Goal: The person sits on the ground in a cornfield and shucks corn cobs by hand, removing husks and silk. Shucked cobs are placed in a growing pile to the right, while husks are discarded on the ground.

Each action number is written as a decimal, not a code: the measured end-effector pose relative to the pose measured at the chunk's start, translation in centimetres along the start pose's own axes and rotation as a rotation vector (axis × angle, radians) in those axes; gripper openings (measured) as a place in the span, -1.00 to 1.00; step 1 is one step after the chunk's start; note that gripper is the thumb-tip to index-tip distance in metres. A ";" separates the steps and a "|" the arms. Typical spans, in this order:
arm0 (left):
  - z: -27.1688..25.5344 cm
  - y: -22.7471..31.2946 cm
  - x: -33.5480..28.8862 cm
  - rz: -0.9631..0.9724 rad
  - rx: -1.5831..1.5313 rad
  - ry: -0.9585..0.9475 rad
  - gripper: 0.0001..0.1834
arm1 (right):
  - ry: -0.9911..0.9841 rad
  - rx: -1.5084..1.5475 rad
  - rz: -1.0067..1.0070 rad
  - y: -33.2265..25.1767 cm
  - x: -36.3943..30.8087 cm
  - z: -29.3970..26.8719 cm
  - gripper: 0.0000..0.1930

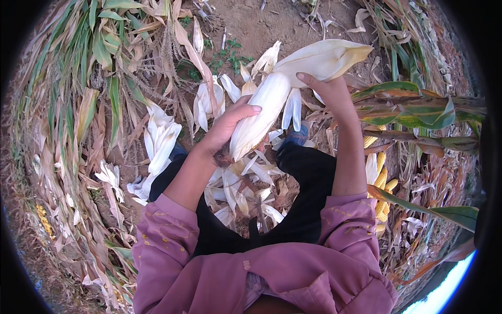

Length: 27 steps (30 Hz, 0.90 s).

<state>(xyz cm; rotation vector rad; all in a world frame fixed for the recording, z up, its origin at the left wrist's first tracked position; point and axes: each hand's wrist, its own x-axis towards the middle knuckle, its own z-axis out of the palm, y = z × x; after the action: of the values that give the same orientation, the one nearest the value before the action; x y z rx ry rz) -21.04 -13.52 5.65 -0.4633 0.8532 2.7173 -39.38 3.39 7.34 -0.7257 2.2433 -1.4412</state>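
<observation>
My left hand (228, 127) grips the lower end of a corn ear (264, 112) still wrapped in pale husk, held out over my lap. My right hand (327, 89) pinches a wide cream husk leaf (324, 58) at the ear's upper end, pulled out to the right. Both forearms are bare, with pink sleeves pushed up at the elbows.
Peeled white husks (240, 183) lie between my dark-trousered legs and to the left (159, 141). A heap of yellow husked cobs (381, 180) sits at my right. Dry and green maize stalks (413, 104) ring the bare soil (272, 23).
</observation>
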 end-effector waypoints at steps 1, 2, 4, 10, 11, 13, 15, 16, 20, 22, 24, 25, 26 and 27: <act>0.0 0.1 0.0 0.010 -0.011 -0.015 -0.47 | -0.018 -0.035 0.018 -0.3 0.0 0.2 -0.58; 0.0 0.2 0.0 0.019 -0.022 -0.030 -0.48 | -0.036 -0.070 0.037 -0.5 0.0 0.4 -0.58; -0.1 0.2 0.1 0.021 -0.018 -0.043 -0.48 | 0.008 -0.079 -0.044 0.8 0.2 0.8 -0.58; 0.5 0.9 -0.8 0.020 0.015 -0.063 -0.38 | 0.230 0.035 0.123 -1.5 0.3 1.0 -0.61; 0.7 1.0 -1.1 0.010 0.042 -0.071 -0.33 | 0.290 0.077 0.133 -1.7 0.2 0.8 -0.61; 1.2 1.1 -1.5 -0.023 0.068 -0.064 -0.28 | 0.299 -0.002 0.111 -1.9 0.2 0.9 -0.60; 1.6 1.0 -1.6 -0.053 0.116 -0.044 -0.20 | 0.306 0.036 0.019 -1.5 0.3 1.6 -0.57; 1.4 0.8 -1.4 -0.064 0.104 -0.075 -0.24 | 0.244 0.041 0.061 -0.9 0.2 1.9 -0.56; 0.9 0.6 -1.3 -0.086 0.175 -0.111 -0.31 | 0.097 0.099 0.212 -1.9 0.0 3.0 -0.49; 0.9 -0.2 -1.1 0.034 0.322 -0.008 -0.31 | 0.152 0.222 0.258 -1.6 0.2 3.4 -0.49; -1.1 -0.6 -0.2 -0.056 0.464 -0.044 -0.26 | 0.120 0.204 0.323 -1.3 0.4 3.6 -0.56; -0.9 -0.5 0.2 -0.044 0.546 0.008 -0.25 | 0.086 0.220 0.347 -1.2 0.1 4.0 -0.59; -0.5 -0.5 0.7 -0.031 0.628 0.062 -0.24 | 0.049 0.235 0.371 -0.9 0.0 4.5 -0.62; 0.7 -0.3 0.6 0.062 0.703 0.115 -0.23 | -0.049 0.288 0.359 -1.2 -0.1 5.2 -0.67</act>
<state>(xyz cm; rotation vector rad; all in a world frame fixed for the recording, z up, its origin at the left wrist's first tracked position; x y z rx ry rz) -21.62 -12.83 5.85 -0.4332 1.7675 2.2340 -36.12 -0.71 6.36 -0.2478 1.9462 -1.4984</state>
